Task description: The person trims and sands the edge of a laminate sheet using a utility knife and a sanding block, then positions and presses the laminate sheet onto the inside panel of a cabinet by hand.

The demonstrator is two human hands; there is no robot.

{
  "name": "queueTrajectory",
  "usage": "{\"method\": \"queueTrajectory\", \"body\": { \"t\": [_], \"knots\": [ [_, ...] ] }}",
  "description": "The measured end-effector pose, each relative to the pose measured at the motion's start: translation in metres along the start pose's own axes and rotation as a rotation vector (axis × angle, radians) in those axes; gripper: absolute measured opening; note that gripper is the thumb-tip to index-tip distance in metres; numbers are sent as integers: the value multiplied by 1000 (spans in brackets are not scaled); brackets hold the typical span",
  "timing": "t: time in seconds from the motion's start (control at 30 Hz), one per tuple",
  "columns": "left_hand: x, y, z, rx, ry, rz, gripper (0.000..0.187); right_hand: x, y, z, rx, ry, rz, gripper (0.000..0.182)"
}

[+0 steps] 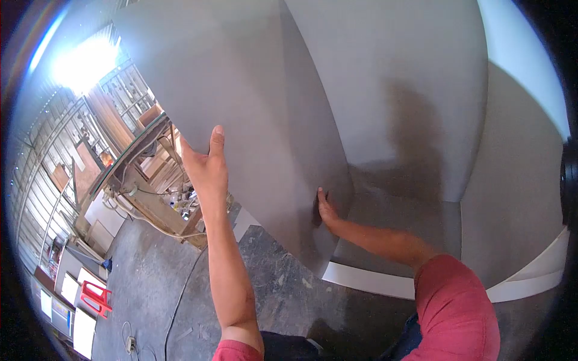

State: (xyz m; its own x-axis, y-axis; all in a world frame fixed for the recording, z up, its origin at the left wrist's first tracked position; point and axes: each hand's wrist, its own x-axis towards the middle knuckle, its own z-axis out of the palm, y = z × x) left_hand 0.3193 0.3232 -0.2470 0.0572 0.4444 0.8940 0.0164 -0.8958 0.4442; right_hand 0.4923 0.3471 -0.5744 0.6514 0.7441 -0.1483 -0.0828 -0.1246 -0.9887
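A large grey panel (241,108), like a cabinet door, stands tilted in front of me beside a grey cabinet (415,36). My left hand (205,165) grips the panel's left edge; the thumb lies on the near face and the fingers pass out of sight behind the edge. Lower down, near the panel's right side, my right hand (326,210) rests against its surface with the fingers extended upward, partly hidden by the angle. The cabinet's inner back and floor are visible to the right of the panel, with my shadow on them.
A cluttered workbench (159,204) with wood scraps stands at the left. Farther left are a red plastic stool (96,299) and boards leaning by the corrugated wall. A cable (180,289) runs across the concrete floor (144,259). A white strip (373,280) edges the cabinet's base.
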Motion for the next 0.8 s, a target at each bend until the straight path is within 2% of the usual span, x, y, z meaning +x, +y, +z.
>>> {"method": "queueTrajectory", "body": {
  "t": [0.1, 0.23, 0.27, 0.33, 0.4, 0.53, 0.6, 0.8],
  "knots": [
    [0, 1, 0, -15, -11, 20, 44, 4, 5, 4, 65, 28, -50, 102],
    [-1, 6, -1, 90, 42, 47, 45, 15, 15, -4, 122, -57, -23, 100],
    [1, 5, -2, 104, 54, 53, 45, 13, 14, -19, 201, -228, -111, 98],
    [2, -2, -2, 12, 12, 50, 45, 19, 19, -12, 281, -403, -197, 96],
    [2, 1, -3, 29, 8, 47, 44, 33, 29, 15, 98, 24, -9, 94],
    [1, -1, -1, -3, -2, -1, 45, 5, 6, 2, 63, 6, 63, 94],
    [1, 2, -2, -17, -6, -15, 46, 4, 8, 1, 132, -40, -29, 97],
    [2, -4, -2, -31, -21, 35, 49, 12, 13, 1, 76, -52, -10, 98]
  ]
}}
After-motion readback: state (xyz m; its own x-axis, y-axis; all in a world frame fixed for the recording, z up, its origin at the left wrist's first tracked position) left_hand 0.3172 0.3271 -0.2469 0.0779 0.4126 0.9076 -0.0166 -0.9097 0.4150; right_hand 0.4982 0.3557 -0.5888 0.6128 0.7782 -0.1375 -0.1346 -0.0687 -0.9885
